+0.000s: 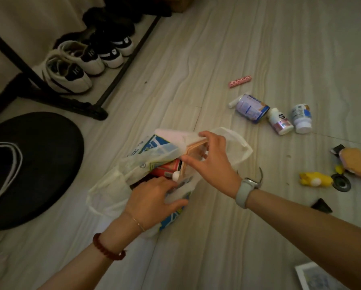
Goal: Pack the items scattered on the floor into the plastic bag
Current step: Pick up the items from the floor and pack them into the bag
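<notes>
A white plastic bag (112, 189) with blue print lies open on the floor at centre. My right hand (211, 162) grips a small wooden frame-like piece (193, 152) at the bag's mouth. My left hand (154, 197) holds the bag's near edge down. Inside the bag shows a red box (166, 167) and a small white knob (176, 175). Scattered on the floor to the right lie a pink patterned tube (240, 80), a blue can (251, 108), two white bottles (280, 121) (302, 118), a yellow plush (315, 179) and an orange plush (356, 162).
A black round base (35, 168) sits at left. A black rack (104, 97) with several shoes (70, 68) stands at the back left. A small black piece (322, 206) and a white-framed picture (315, 277) lie at the right.
</notes>
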Available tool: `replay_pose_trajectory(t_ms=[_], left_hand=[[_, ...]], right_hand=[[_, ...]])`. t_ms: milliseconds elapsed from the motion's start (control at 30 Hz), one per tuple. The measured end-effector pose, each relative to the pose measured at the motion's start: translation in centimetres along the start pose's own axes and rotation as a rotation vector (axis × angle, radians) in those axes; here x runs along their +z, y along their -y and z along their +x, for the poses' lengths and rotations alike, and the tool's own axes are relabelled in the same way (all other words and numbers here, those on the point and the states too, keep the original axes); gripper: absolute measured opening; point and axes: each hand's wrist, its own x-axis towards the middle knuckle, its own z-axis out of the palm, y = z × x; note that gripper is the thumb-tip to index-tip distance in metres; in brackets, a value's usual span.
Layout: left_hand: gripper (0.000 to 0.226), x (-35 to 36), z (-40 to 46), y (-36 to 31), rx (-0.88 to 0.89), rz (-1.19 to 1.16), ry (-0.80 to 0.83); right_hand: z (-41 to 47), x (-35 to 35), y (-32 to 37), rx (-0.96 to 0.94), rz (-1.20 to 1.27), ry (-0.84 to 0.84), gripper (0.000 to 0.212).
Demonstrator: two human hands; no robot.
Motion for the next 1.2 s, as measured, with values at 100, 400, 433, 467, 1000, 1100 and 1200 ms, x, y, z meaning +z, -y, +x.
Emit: replay_pose_trajectory(t_ms=[100, 400, 433, 467, 1000, 1100, 1200], left_hand=[[0.049, 0.5, -0.8, 0.7, 0.027, -0.05, -0.002], [0.046, -0.5, -0.8, 0.0, 0.048, -0.095, -0.147], [0.053, -0.4, -0.7, -0.5, 0.043, -0.096, -0.127], [0.061, -0.3, -0.8, -1.0, 0.034, -0.097, -0.091], [0.053, 3.4, -1.0, -2.8, 0.203, 0.126, -0.256], [0.053, 3.6, -0.7, -3.0, 0.207, 0.151, -0.266], [0.048, 4.2, 0.6, -3.5, 0.211, 0.166, -0.27]], right_hand=[[0.3, 0.8, -0.3, -0.025, -0.252, 0.25, 0.074], [-1.9, -3.5, -1.6, -0.345, -0.31, -0.031, 0.034], [-2.2, -4.5, -2.4, -0.3, -0.293, -0.152, 0.03], [-2.8, -5.5, -3.3, -0.221, -0.293, -0.254, 0.025], [-7.2, -7.4, -14.0, 0.59, -0.541, 0.063, 0.024], [-7.1, -8.4, -13.2, 0.686, -0.177, -0.086, 0.029], [-5.9, -9.1, -10.9, 0.584, 0.036, -0.303, 0.014]])
